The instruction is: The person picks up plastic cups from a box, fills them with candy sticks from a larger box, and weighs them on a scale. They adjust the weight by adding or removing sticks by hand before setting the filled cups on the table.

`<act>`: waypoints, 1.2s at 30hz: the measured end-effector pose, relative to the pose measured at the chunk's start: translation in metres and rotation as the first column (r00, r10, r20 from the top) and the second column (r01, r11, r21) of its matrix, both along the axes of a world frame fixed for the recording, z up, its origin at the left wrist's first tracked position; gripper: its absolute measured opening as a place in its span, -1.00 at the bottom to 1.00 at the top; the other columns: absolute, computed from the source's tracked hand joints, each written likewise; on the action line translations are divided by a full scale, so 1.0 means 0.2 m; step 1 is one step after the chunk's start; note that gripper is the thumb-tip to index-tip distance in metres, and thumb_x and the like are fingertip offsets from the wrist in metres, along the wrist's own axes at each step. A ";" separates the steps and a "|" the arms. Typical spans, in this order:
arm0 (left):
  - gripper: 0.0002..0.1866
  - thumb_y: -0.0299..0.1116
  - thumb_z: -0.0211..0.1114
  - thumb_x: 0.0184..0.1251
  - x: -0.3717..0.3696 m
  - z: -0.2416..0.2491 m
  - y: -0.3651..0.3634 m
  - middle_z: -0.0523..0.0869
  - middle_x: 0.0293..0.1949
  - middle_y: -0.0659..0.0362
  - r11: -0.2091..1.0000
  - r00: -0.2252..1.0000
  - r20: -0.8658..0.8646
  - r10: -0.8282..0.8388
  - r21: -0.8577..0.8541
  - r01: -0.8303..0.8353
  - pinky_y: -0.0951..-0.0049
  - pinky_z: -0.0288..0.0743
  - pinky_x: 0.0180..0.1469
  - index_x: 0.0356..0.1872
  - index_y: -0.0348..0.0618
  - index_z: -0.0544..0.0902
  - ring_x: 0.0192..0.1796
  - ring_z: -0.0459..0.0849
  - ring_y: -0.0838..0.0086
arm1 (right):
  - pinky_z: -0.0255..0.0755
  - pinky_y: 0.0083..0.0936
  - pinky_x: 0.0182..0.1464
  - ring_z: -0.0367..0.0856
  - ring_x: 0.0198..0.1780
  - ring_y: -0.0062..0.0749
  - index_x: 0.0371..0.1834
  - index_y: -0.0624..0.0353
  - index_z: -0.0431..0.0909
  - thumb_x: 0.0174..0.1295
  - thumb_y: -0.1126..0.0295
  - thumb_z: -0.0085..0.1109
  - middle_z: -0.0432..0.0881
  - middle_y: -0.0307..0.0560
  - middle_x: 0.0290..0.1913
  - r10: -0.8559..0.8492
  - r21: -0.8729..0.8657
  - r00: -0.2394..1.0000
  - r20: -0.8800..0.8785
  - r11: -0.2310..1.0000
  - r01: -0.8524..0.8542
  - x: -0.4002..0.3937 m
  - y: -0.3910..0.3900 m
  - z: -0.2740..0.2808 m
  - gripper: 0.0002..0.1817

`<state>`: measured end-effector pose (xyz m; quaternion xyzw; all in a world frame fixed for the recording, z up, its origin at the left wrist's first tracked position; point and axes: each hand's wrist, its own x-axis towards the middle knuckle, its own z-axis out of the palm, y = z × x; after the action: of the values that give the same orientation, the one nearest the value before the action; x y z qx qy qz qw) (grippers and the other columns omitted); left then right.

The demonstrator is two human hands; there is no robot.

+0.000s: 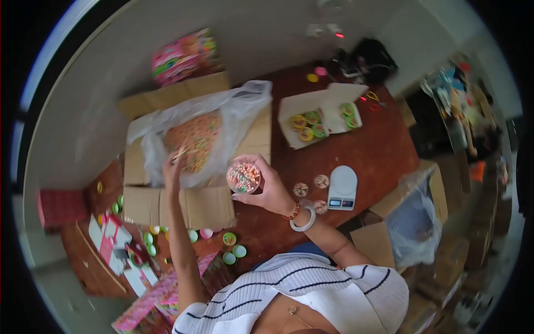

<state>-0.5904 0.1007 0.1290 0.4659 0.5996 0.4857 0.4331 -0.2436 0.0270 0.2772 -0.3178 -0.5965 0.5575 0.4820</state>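
My right hand [268,186] is wrapped round a clear round cup [243,177] filled with small pink, white and green pellets. The cup is held up in front of the large cardboard box [253,133]. Over the box's plastic-lined opening is my left hand [173,167], its fingers closed near a thin pale thing that I cannot make out. Beneath and beyond that hand lies a heap of the same coloured pellets [203,133]. A white scale [341,183] stands on the table to the right, with several filled round cups [321,181] beside it.
An open white carton [292,139] holds several green and yellow round tubs. Green, yellow and pink lids [229,258] lie along the near side. A plastic-lined cardboard box [378,245] is at the right. Scissors [374,97] and a black bag [374,60] are at the back.
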 end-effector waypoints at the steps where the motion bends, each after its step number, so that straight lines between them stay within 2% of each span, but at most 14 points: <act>1: -0.67 -0.14 0.37 0.47 -0.01 0.02 0.00 0.78 -0.26 0.27 0.995 0.999 -0.026 0.028 -0.096 -0.030 0.55 0.50 -0.17 -0.04 -0.21 0.76 -0.23 0.65 0.65 | 0.41 -0.50 0.35 0.49 0.29 -0.51 0.37 0.22 0.35 0.03 0.46 0.64 0.50 -0.18 0.23 0.075 0.040 0.997 0.006 0.996 -0.075 -0.12 0.07 -0.01 -0.17; 2: -0.69 -0.15 0.39 0.44 -0.04 -0.01 -0.02 0.78 -0.29 0.30 0.996 0.979 -0.203 -0.025 -0.089 0.007 0.57 0.51 -0.16 -0.07 -0.21 0.77 -0.23 0.66 0.65 | 0.46 -0.47 0.32 0.53 0.26 -0.51 0.32 0.21 0.41 0.00 0.50 0.63 0.55 -0.16 0.20 0.106 0.022 0.994 0.024 0.994 -0.107 -0.25 0.14 -0.04 -0.23; 4: -0.71 -0.18 0.40 0.40 -0.01 0.05 -0.06 0.78 -0.32 0.31 0.979 0.959 -0.281 0.030 -0.184 -0.085 0.57 0.51 -0.17 -0.08 -0.20 0.78 -0.24 0.66 0.65 | 0.51 -0.44 0.29 0.59 0.21 -0.46 0.25 0.20 0.47 -0.04 0.51 0.62 0.61 -0.13 0.14 0.050 0.041 0.990 0.128 0.998 -0.056 -0.46 0.28 -0.17 -0.28; 5: -0.72 -0.20 0.40 0.39 -0.02 0.02 -0.07 0.78 -0.32 0.30 0.986 0.984 -0.153 0.087 -0.128 -0.107 0.57 0.51 -0.17 -0.07 -0.19 0.78 -0.25 0.65 0.66 | 0.54 -0.35 0.22 0.66 0.15 -0.24 0.16 0.16 0.51 -0.14 0.48 0.61 0.66 -0.04 0.08 -0.029 0.125 0.986 0.166 0.992 0.008 -0.54 0.34 -0.23 -0.30; 8: -0.73 -0.26 0.40 0.40 -0.05 0.05 -0.10 0.79 -0.26 0.27 0.988 0.990 0.045 0.136 -0.078 -0.132 0.60 0.49 -0.15 -0.02 -0.21 0.76 -0.23 0.64 0.67 | 0.55 -0.25 0.20 0.65 0.08 -0.07 0.14 0.14 0.52 -0.18 0.51 0.58 0.65 -0.02 0.04 -0.038 0.202 0.949 0.312 0.979 -0.027 -0.66 0.43 -0.41 -0.31; 10: -0.71 -0.28 0.37 0.44 -0.05 0.08 -0.12 0.79 -0.21 0.27 0.990 0.959 0.258 0.115 -0.104 -0.091 0.62 0.48 -0.09 0.03 -0.25 0.73 -0.19 0.64 0.68 | 0.55 -0.26 0.20 0.66 0.10 -0.10 0.14 0.14 0.52 -0.18 0.51 0.59 0.65 -0.02 0.05 -0.049 0.191 0.936 0.349 0.981 -0.020 -0.69 0.46 -0.49 -0.30; 17: -0.75 -0.30 0.32 0.49 -0.07 0.20 -0.13 0.75 -0.25 0.30 0.972 0.930 0.304 0.206 -0.173 -0.159 0.63 0.47 -0.08 0.04 -0.24 0.71 -0.17 0.63 0.68 | 0.54 -0.37 0.29 0.63 0.21 -0.32 0.25 0.20 0.47 -0.05 0.54 0.60 0.61 -0.05 0.21 -0.084 0.185 0.956 0.282 0.982 0.032 -0.72 0.47 -0.57 -0.28; 19: -0.74 -0.33 0.33 0.47 -0.07 0.19 -0.09 0.74 -0.26 0.30 0.978 0.818 0.536 0.209 -0.103 -0.183 0.63 0.48 -0.04 0.04 -0.26 0.71 -0.16 0.65 0.67 | 0.53 -0.38 0.30 0.63 0.23 -0.32 0.25 0.19 0.46 -0.04 0.56 0.59 0.60 -0.03 0.23 -0.071 0.182 0.970 0.231 0.983 0.029 -0.74 0.50 -0.61 -0.28; 20: -0.74 -0.33 0.33 0.47 -0.08 0.16 -0.08 0.74 -0.26 0.30 0.977 0.817 0.537 0.212 -0.104 -0.185 0.63 0.48 -0.04 0.04 -0.26 0.71 -0.16 0.65 0.67 | 0.52 -0.38 0.32 0.62 0.24 -0.31 0.26 0.19 0.46 -0.03 0.58 0.58 0.59 -0.02 0.25 -0.068 0.189 0.983 0.168 0.981 0.036 -0.75 0.51 -0.63 -0.28; 21: -0.74 -0.34 0.33 0.46 -0.11 0.14 -0.05 0.74 -0.25 0.29 0.980 0.830 0.520 0.201 -0.098 -0.175 0.64 0.49 -0.02 0.04 -0.27 0.71 -0.16 0.67 0.66 | 0.52 -0.40 0.32 0.62 0.25 -0.32 0.24 0.18 0.46 -0.02 0.61 0.56 0.58 0.01 0.27 -0.134 0.349 0.954 0.268 0.937 0.033 -0.76 0.53 -0.61 -0.30; 24: -0.76 -0.36 0.33 0.46 -0.10 0.11 -0.07 0.76 -0.22 0.26 0.982 0.894 0.408 0.188 -0.103 -0.159 0.63 0.52 0.00 0.02 -0.29 0.71 -0.16 0.69 0.64 | 0.52 -0.39 0.32 0.62 0.27 -0.32 0.25 0.18 0.45 -0.03 0.61 0.57 0.58 0.01 0.28 -0.042 0.159 0.970 0.238 0.987 0.004 -0.77 0.56 -0.64 -0.28; 25: -0.77 -0.37 0.33 0.46 -0.10 0.14 -0.06 0.77 -0.20 0.25 0.981 0.933 0.305 0.190 -0.093 -0.170 0.63 0.53 0.00 0.00 -0.29 0.71 -0.16 0.70 0.63 | 0.52 -0.39 0.32 0.62 0.27 -0.32 0.25 0.18 0.45 -0.03 0.61 0.57 0.58 0.01 0.28 -0.040 0.166 0.970 0.238 0.986 0.000 -0.78 0.58 -0.63 -0.28; 31: -0.79 -0.40 0.36 0.40 -0.03 0.32 -0.08 0.79 -0.22 0.24 0.994 0.950 0.291 0.110 -0.011 -0.112 0.59 0.57 -0.01 -0.04 -0.27 0.73 -0.13 0.72 0.64 | 0.56 -0.37 0.25 0.64 0.25 -0.24 0.23 0.15 0.49 -0.04 0.56 0.58 0.61 0.01 0.29 -0.074 0.145 0.981 0.178 0.988 0.049 -0.79 0.56 -0.65 -0.30; 36: -0.79 -0.43 0.39 0.33 0.07 0.38 -0.07 0.81 -0.25 0.22 0.997 0.976 0.205 0.073 0.010 -0.076 0.57 0.62 -0.11 -0.07 -0.27 0.75 -0.18 0.74 0.64 | 0.58 -0.39 0.23 0.66 0.19 -0.34 0.27 0.16 0.46 -0.02 0.52 0.62 0.62 -0.07 0.22 -0.102 0.180 0.972 0.210 0.981 0.064 -0.79 0.55 -0.64 -0.27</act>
<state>-0.5754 0.0860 0.2048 0.3946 0.5647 0.5520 0.4698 -0.4008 0.1361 0.1497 -0.3588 -0.6779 0.4448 0.4624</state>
